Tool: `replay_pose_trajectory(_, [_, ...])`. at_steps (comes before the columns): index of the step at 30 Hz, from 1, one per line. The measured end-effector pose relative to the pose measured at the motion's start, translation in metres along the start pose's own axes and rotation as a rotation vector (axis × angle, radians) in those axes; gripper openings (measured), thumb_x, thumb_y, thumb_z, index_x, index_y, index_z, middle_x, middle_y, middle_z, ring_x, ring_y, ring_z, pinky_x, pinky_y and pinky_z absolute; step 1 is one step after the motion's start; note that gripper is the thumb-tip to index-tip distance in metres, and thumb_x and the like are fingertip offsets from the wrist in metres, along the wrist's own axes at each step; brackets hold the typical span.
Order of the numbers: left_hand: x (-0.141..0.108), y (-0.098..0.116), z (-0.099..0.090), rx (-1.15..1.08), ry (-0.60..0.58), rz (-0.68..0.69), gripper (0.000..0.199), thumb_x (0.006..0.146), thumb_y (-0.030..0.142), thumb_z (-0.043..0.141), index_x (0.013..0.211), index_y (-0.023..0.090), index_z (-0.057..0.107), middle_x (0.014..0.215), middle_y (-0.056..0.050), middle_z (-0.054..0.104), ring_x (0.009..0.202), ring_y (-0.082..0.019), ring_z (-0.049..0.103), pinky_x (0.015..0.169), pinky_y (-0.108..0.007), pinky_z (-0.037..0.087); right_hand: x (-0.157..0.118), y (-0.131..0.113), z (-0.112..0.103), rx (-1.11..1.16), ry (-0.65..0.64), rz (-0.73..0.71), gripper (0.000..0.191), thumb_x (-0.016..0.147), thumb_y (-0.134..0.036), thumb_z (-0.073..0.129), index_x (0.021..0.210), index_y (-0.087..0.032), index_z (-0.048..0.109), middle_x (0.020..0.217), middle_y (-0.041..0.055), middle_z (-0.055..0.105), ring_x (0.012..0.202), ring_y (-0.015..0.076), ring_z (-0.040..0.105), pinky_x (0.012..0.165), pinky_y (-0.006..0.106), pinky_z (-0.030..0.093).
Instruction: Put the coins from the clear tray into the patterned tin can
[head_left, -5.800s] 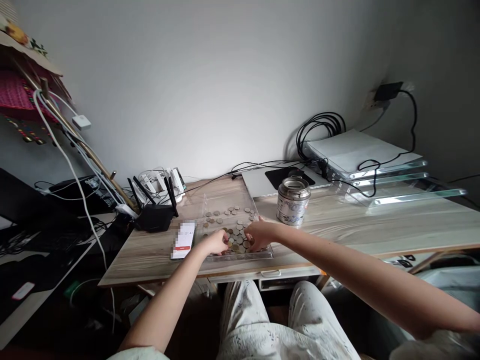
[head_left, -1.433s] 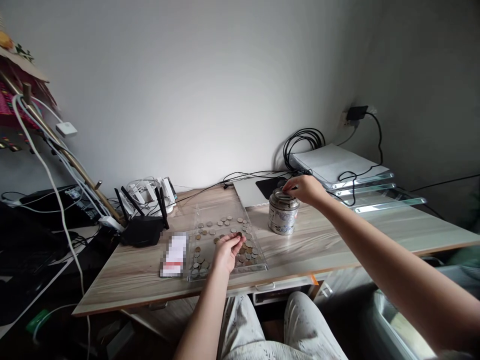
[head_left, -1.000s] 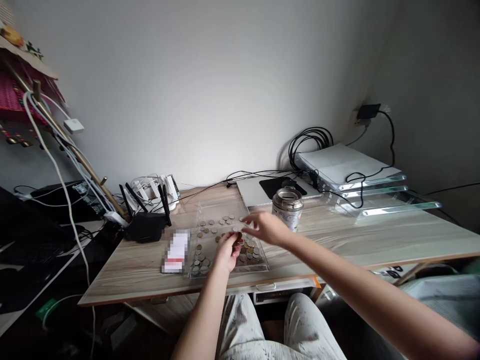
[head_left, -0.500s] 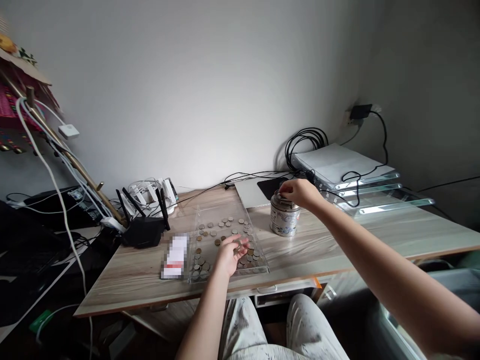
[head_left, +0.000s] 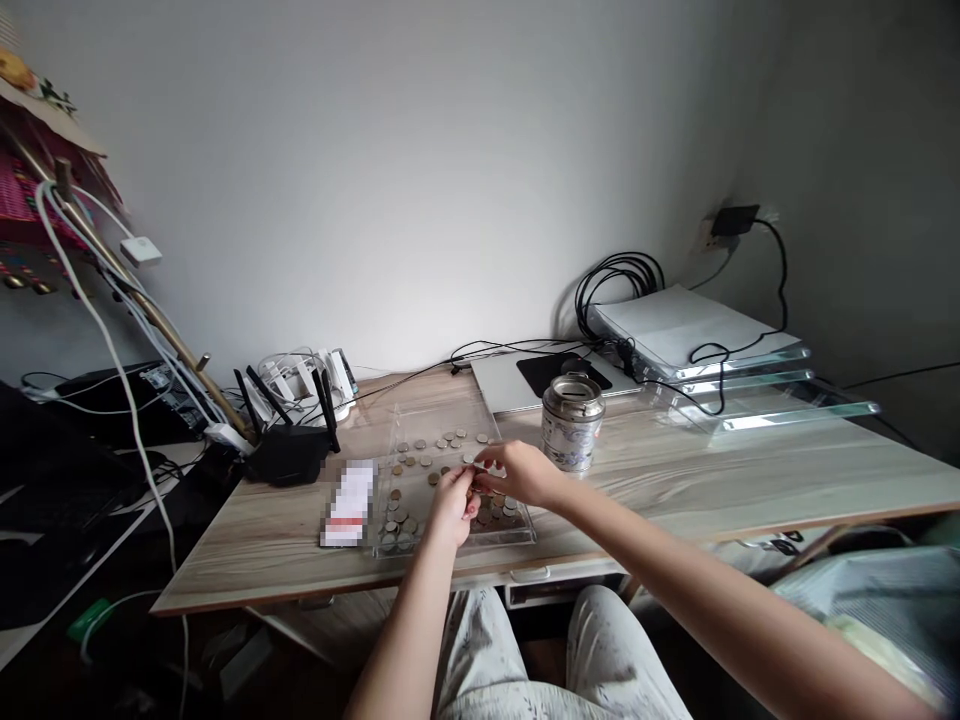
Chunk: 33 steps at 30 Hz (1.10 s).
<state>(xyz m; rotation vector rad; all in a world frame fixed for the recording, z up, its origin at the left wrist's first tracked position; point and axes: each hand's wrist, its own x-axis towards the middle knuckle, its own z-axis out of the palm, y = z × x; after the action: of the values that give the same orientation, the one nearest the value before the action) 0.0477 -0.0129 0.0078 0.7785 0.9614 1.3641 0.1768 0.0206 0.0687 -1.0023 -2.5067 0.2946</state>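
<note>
Head view: fingertips of left hand [head_left: 452, 502] and right hand [head_left: 516, 470] meeting over clear tray [head_left: 420, 420], apparently pinching coins [head_left: 439, 446]; exact grip too small to tell. Hands close together, likely for passing coins across. Remaining coins scattered flat in tray on desk [head_left: 675, 480]. Tin [head_left: 572, 422] upright just right of tray, within right-hand reach. Coins under the hands hidden; card [head_left: 349, 503] left of tray blurred out.

The card [head_left: 349, 503] at 9 o'clock of the clear tray [head_left: 450, 410] is pixelated and unreadable. Both hands meet over the coins [head_left: 431, 447], hiding what the fingertips pinch. The coins are too small to identify.
</note>
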Motion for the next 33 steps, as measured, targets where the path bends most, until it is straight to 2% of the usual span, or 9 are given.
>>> replay_pose_trajectory(3, [0.001, -0.001, -0.001, -0.013, -0.006, -0.006, 0.021, 0.064, 0.034, 0.054, 0.068, 0.016, 0.044, 0.049, 0.004, 0.047, 0.026, 0.000, 0.028, 0.031, -0.016, 0.006, 0.004, -0.005, 0.016, -0.025, 0.007, 0.052, 0.014, 0.070, -0.026, 0.051, 0.075, -0.022, 0.064, 0.073, 0.0011, 0.062, 0.066, 0.0126, 0.054, 0.056, 0.021, 0.037])
replay_pose_trajectory(15, [-0.002, 0.001, 0.003, -0.005, -0.048, -0.101, 0.029, 0.069, 0.045, 0.043, 0.074, 0.016, 0.044, 0.045, 0.003, 0.047, 0.027, -0.004, 0.032, 0.032, -0.018, 0.008, 0.000, 0.002, 0.023, 0.095, 0.015, 0.188, 0.013, 0.057, -0.019, 0.058, 0.071, -0.018, 0.059, 0.063, -0.0014, 0.060, 0.052, 0.0097, 0.051, 0.046, 0.019, 0.033])
replay_pose_trajectory(17, [-0.003, 0.002, 0.002, -0.011, -0.056, -0.103, 0.024, 0.068, 0.039, 0.045, 0.076, 0.016, 0.046, 0.047, 0.002, 0.050, 0.028, -0.003, 0.031, 0.033, -0.017, 0.010, 0.002, 0.006, 0.010, 0.064, 0.070, 0.152, 0.008, 0.059, -0.019, 0.057, 0.067, -0.018, 0.058, 0.062, -0.0006, 0.060, 0.055, 0.0104, 0.052, 0.048, 0.019, 0.034])
replay_pose_trajectory(19, [-0.002, 0.002, 0.001, -0.029, -0.032, -0.114, 0.017, 0.066, 0.028, 0.046, 0.076, 0.015, 0.047, 0.051, 0.000, 0.053, 0.031, -0.003, 0.034, 0.033, -0.016, 0.013, 0.003, 0.018, -0.015, 0.041, 0.181, 0.149, 0.006, 0.063, -0.021, 0.055, 0.067, -0.018, 0.059, 0.064, 0.0004, 0.061, 0.058, 0.0108, 0.053, 0.051, 0.020, 0.036])
replay_pose_trajectory(22, [-0.001, 0.002, -0.002, -0.082, 0.032, -0.132, 0.017, 0.059, 0.011, 0.044, 0.075, 0.014, 0.048, 0.061, -0.004, 0.057, 0.040, -0.006, 0.045, 0.037, -0.016, 0.027, 0.003, 0.049, -0.064, -0.039, 0.435, 0.295, 0.014, 0.070, -0.028, 0.051, 0.075, -0.019, 0.059, 0.072, 0.0027, 0.062, 0.064, 0.0127, 0.054, 0.056, 0.023, 0.038])
replay_pose_trajectory(24, [0.000, 0.002, -0.003, -0.163, 0.054, -0.145, 0.023, 0.055, 0.003, 0.040, 0.074, 0.012, 0.049, 0.067, -0.007, 0.059, 0.050, -0.008, 0.052, 0.047, -0.020, 0.040, 0.000, 0.072, -0.090, -0.127, 0.448, 0.410, 0.013, 0.067, -0.031, 0.054, 0.072, -0.020, 0.060, 0.071, 0.0040, 0.062, 0.064, 0.0155, 0.053, 0.054, 0.026, 0.037])
replay_pose_trajectory(26, [0.000, 0.003, -0.004, -0.263, 0.046, -0.175, 0.028, 0.052, -0.001, 0.036, 0.073, 0.011, 0.050, 0.070, -0.009, 0.059, 0.062, -0.012, 0.057, 0.061, -0.026, 0.046, -0.003, 0.091, -0.106, -0.147, 0.374, 0.430, 0.009, 0.063, -0.028, 0.057, 0.066, -0.020, 0.061, 0.069, 0.0048, 0.062, 0.063, 0.0165, 0.053, 0.055, 0.027, 0.037])
replay_pose_trajectory(29, [0.001, 0.003, -0.006, -0.323, 0.003, -0.215, 0.034, 0.050, -0.006, 0.034, 0.074, 0.009, 0.053, 0.077, -0.012, 0.059, 0.080, -0.017, 0.058, 0.076, -0.030, 0.045, -0.004, 0.101, -0.112, -0.118, 0.289, 0.359, 0.006, 0.063, -0.023, 0.057, 0.066, -0.019, 0.061, 0.069, 0.0055, 0.063, 0.067, 0.0182, 0.053, 0.061, 0.029, 0.039])
replay_pose_trajectory(33, [0.001, 0.002, -0.007, -0.302, -0.008, -0.179, 0.034, 0.056, -0.009, 0.035, 0.077, 0.008, 0.056, 0.085, -0.014, 0.059, 0.089, -0.018, 0.057, 0.081, -0.028, 0.043, -0.006, 0.070, -0.093, -0.166, 0.476, 0.208, 0.014, 0.070, -0.024, 0.051, 0.080, -0.021, 0.061, 0.085, 0.0050, 0.062, 0.081, 0.0216, 0.051, 0.074, 0.033, 0.038])
